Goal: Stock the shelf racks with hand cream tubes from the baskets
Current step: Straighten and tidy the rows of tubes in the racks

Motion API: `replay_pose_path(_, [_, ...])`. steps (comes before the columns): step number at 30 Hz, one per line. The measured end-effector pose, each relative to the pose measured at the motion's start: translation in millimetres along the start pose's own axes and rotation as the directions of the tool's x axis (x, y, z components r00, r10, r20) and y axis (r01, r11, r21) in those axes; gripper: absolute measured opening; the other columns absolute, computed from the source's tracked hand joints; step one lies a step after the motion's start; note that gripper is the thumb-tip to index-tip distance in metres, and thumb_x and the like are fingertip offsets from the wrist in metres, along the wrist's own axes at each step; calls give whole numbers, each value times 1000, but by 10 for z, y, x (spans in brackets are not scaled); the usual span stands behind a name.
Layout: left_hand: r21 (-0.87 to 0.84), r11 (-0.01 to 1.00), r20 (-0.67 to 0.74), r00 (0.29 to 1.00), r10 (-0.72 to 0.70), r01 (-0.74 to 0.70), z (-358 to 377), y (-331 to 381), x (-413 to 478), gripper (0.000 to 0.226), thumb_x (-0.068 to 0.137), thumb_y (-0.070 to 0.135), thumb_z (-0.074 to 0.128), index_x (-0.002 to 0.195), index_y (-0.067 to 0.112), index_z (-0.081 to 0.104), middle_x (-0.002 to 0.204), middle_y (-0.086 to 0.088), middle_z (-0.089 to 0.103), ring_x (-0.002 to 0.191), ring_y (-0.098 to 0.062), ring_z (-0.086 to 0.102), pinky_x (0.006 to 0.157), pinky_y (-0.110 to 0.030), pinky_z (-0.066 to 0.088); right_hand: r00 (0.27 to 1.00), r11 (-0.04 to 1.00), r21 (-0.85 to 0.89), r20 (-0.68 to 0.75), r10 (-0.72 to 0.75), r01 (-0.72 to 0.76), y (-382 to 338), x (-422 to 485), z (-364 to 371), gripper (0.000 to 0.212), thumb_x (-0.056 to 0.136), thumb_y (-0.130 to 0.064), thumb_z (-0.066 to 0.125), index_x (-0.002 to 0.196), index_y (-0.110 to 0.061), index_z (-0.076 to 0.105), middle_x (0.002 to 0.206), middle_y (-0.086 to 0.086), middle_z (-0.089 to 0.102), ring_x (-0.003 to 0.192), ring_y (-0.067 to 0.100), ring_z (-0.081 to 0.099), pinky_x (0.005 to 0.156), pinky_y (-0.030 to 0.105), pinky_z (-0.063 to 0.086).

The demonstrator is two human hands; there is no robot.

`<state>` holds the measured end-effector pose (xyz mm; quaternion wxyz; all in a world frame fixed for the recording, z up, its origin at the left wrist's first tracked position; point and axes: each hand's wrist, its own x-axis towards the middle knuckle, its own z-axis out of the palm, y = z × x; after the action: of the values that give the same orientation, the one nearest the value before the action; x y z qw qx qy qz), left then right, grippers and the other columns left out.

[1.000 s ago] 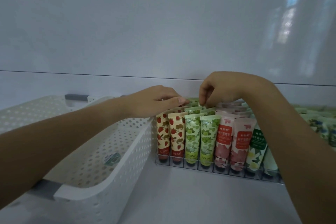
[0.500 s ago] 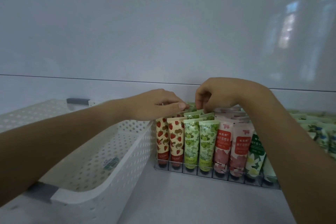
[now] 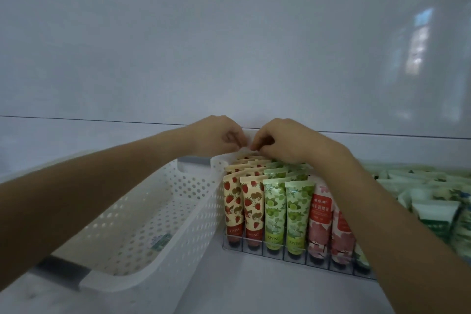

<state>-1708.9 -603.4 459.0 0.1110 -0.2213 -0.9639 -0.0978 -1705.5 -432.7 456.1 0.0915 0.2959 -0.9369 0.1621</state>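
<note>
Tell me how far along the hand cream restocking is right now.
Done: strawberry tubes, green tubes and pink tubes fill their lanes in the wire rack, and the white basket shows no tubes. In hand: left hand and right hand, fingers curled, work at the back of the strawberry lanes; what they hold is hidden. Left: probably little beyond this.

head view, forward-down, close to shelf rack [image 3: 300, 260]

A glossy white wall [image 3: 229, 46], crossed by a thin dark seam [image 3: 76, 119], reflects a window [image 3: 419, 41] at upper right.
</note>
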Motion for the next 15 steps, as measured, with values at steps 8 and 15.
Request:
replay_pose_path(8, [-143,989,-38,999,29,-34,122,21,62,21,82,3,61,99,13,67,86,9,65,78,1,59,66,3,39,997,996,-79,-68,36,-42,-41,-9,26,29,84,-4,57,96,-26,73,102,-3,69,95,16,61,86,36,52])
replay_pose_path(15, [-212,975,-61,996,57,-69,151,-35,49,28,79,-4,59,87,23,60,78,20,59,68,18,56,64,1,40,999,987,-158,-42,31,-37,-22,13,62,29,85,-4,55,94,-26,71,103,1,67,95,19,61,85,37,51])
